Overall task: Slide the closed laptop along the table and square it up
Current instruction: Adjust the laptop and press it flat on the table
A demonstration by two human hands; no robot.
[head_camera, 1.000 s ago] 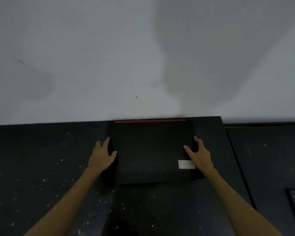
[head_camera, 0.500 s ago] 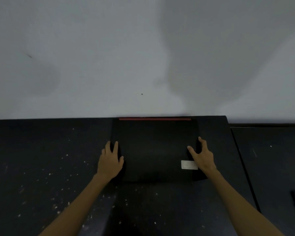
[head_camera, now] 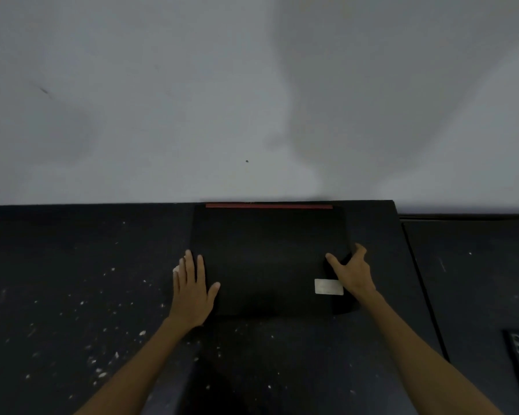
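mostly the job looks done, judging from how things lie. the closed laptop (head_camera: 267,259) sits flat on the dark table (head_camera: 72,280), its far edge with the red strip (head_camera: 268,206) lying along the table's far edge, right up by the pale wall (head_camera: 192,100). it sits toward the table's right end, with a band of bare tabletop between it and the right edge. its sides look roughly parallel to that right edge, so it reads as close to square, though the wide-angle view bends the lines and makes a fine check hard.

the left hand (head_camera: 192,290) lies flat and open, palm down, across the laptop's left edge, fingers pointing toward the wall, thumb resting on the lid. it presses rather than grips. the right hand (head_camera: 352,272) straddles the right edge, thumb on the lid near the pale sticker (head_camera: 328,286), fingers curled over the side; it appears to hold the edge loosely, though how firmly cannot be told.

what seems left is a small nudge, if any, to true the near edge, then lifting both hands away. a second dark surface (head_camera: 477,280) lies beyond the table's right edge, apart from the laptop.
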